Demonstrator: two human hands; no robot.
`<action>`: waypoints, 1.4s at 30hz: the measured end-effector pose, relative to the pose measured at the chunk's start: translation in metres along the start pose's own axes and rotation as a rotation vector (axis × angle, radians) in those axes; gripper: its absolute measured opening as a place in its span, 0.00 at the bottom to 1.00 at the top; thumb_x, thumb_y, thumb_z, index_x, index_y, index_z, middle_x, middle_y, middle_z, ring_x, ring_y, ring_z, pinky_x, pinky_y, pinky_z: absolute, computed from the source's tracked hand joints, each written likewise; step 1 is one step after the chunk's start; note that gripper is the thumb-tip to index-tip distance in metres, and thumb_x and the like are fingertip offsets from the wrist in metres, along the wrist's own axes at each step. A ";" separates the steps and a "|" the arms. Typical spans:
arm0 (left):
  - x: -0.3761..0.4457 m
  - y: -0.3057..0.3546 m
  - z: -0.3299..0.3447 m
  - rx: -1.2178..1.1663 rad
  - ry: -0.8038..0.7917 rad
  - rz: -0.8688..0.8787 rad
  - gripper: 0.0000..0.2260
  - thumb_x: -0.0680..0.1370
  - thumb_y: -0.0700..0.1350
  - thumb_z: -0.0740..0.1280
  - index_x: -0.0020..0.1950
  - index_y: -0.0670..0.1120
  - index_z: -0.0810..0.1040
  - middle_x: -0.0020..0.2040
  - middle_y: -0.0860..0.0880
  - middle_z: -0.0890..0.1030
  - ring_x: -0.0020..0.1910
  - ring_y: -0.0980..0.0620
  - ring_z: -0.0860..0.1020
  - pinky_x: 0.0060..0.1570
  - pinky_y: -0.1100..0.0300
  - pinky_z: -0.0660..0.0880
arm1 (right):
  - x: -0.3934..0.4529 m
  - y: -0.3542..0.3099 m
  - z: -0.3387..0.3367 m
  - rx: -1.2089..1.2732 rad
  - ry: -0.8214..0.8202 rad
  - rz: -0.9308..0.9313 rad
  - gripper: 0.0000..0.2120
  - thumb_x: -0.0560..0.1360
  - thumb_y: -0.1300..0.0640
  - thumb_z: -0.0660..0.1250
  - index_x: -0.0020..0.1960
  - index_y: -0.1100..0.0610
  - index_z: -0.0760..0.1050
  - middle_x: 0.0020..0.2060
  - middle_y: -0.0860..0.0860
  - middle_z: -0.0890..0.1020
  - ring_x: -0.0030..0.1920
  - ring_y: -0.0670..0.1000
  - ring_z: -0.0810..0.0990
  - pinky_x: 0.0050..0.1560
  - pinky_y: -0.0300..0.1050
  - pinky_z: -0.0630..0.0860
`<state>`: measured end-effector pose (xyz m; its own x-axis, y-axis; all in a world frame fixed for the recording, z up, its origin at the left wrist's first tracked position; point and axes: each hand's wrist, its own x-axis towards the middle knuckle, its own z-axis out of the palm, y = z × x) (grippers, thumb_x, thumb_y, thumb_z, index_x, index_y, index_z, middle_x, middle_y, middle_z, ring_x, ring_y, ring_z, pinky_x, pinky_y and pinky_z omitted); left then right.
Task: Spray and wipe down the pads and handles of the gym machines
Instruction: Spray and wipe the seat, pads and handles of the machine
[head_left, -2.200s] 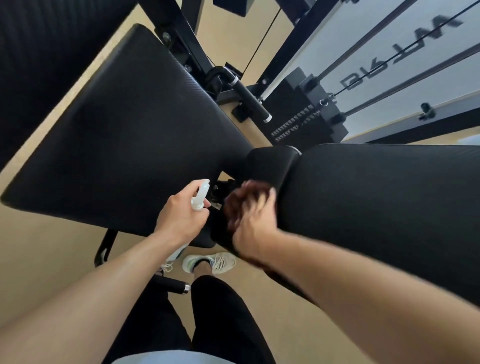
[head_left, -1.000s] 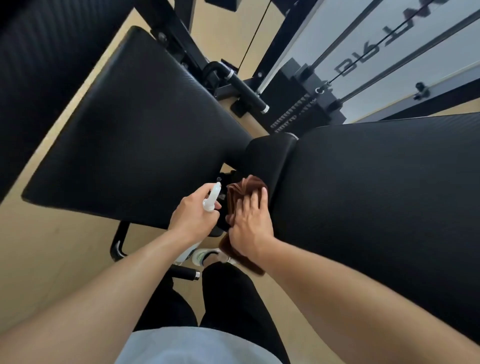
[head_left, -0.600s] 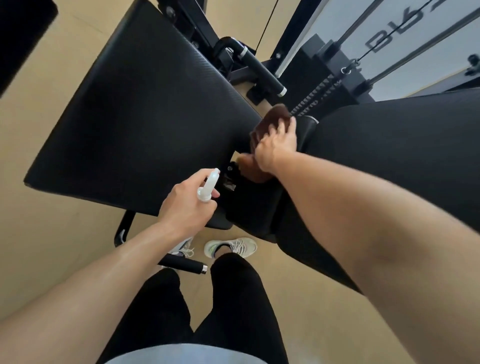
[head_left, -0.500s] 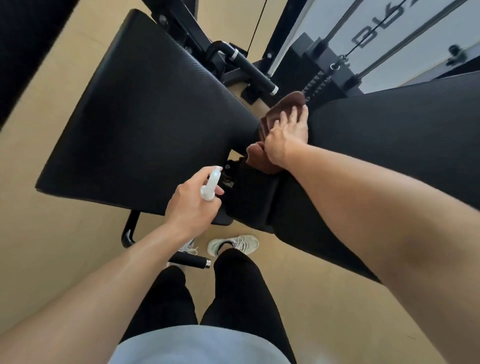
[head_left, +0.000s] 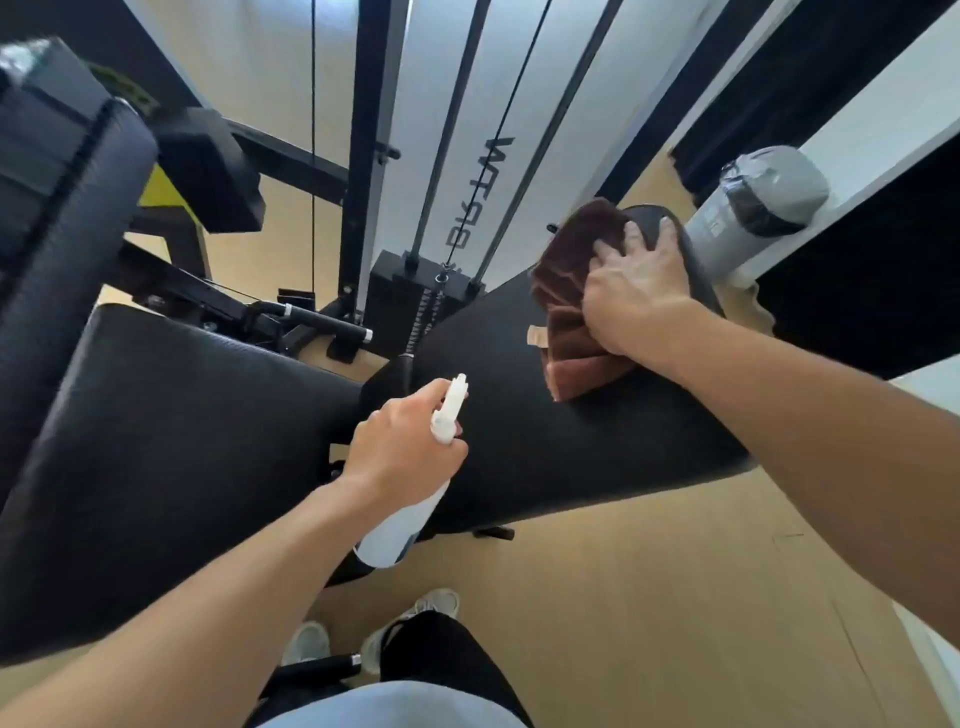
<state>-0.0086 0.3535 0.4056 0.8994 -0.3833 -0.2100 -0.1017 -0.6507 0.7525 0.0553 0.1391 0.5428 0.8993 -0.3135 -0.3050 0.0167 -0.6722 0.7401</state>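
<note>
**Brown cloth pressed on the far end of the black pad**

Brown cloth (head_left: 571, 306), folded, lying on the long black pad (head_left: 545, 431) near its far rounded end. Right hand (head_left: 636, 291) flat on top of the cloth, fingers spread and fairly straight, pressing it down, fingertips reaching past the cloth onto the pad's end.

Left hand (head_left: 405, 452) curled round the neck of a white spray bottle (head_left: 410, 499), held over the near side of the same pad. Nozzle up and tilted toward the cloth. Bottle body hanging below the hand. Cannot tell what is inside it or how full.

To the left, a second wide black pad (head_left: 156, 457), sloping, just beside the first one. A short black handle (head_left: 317, 322) with a silver ring behind the two pads. Farther back, a black weight stack (head_left: 415, 291) with thin cables and rods going up a white panel with letters on it. Another black padded part (head_left: 57, 208) at the far left, blurry.

A grey wrapped roller (head_left: 753, 202) just past the pad's far end, close to the right hand's fingertips. Tan floor (head_left: 649, 597) all around. White shoes (head_left: 436, 603) and black trousers at the bottom, beside a small black bar with a silver tip.
</note>
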 end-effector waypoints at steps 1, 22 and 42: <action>0.002 0.009 0.001 0.009 -0.008 0.022 0.18 0.74 0.46 0.67 0.62 0.56 0.74 0.47 0.55 0.84 0.44 0.49 0.81 0.49 0.48 0.80 | -0.013 0.017 0.004 -0.015 0.014 0.065 0.30 0.84 0.50 0.49 0.83 0.58 0.54 0.84 0.56 0.53 0.83 0.64 0.46 0.79 0.68 0.42; 0.060 0.083 -0.009 -0.315 -0.138 -0.010 0.07 0.68 0.44 0.71 0.43 0.55 0.80 0.41 0.53 0.85 0.37 0.50 0.83 0.36 0.54 0.81 | -0.055 0.043 0.037 1.078 0.210 0.353 0.33 0.80 0.51 0.59 0.84 0.49 0.54 0.82 0.49 0.60 0.80 0.54 0.61 0.78 0.56 0.59; 0.038 -0.023 0.007 -0.131 -0.023 -0.252 0.15 0.75 0.45 0.69 0.61 0.55 0.78 0.40 0.54 0.80 0.37 0.53 0.80 0.37 0.55 0.77 | 0.005 -0.132 0.061 0.223 0.019 -0.367 0.34 0.84 0.42 0.47 0.85 0.57 0.46 0.84 0.58 0.43 0.82 0.61 0.36 0.80 0.61 0.34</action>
<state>0.0252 0.3493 0.3756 0.8792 -0.2366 -0.4135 0.1808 -0.6373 0.7491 0.0306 0.1853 0.4067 0.8592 -0.0161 -0.5113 0.2437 -0.8659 0.4368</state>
